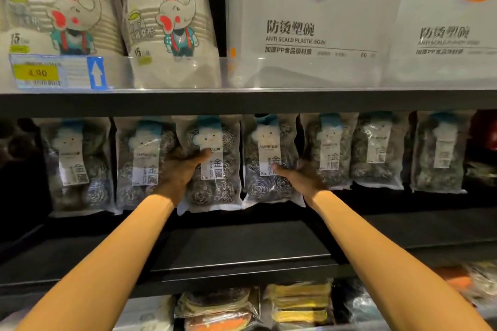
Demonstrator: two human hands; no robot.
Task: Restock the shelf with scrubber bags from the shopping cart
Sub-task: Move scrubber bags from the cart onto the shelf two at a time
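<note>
While both arms reach far in, the big black shelf board (242, 250) fills most of what I can see, and its front part is bare. Above it sit big clear packs of white plastic bowls (309, 35) and packs of paper cups with a cartoon elephant (172, 35).

At the back of the black board stands a row of 7 clear bags of silver metal scrubbers (376, 153). Each one is upright, with its long side going up and down. The 2 middle ones stand lower and nearer to the person than the rest, just beside each other.

The left hand (183, 172) grips the left middle bag (215, 188) by its left edge. Its thumb lies across the front and its fingers are hidden behind. The right hand (298, 177) grips the right middle bag (266, 188) by its right edge in the same way.

Each hand is on its own bag, so neither has to cross over. I think both bags need a push straight back to line up with the others. Room is tight. Neighbour bags crowd in on each side, and the upper shelf edge (242, 102) hangs just over the tops.
</note>
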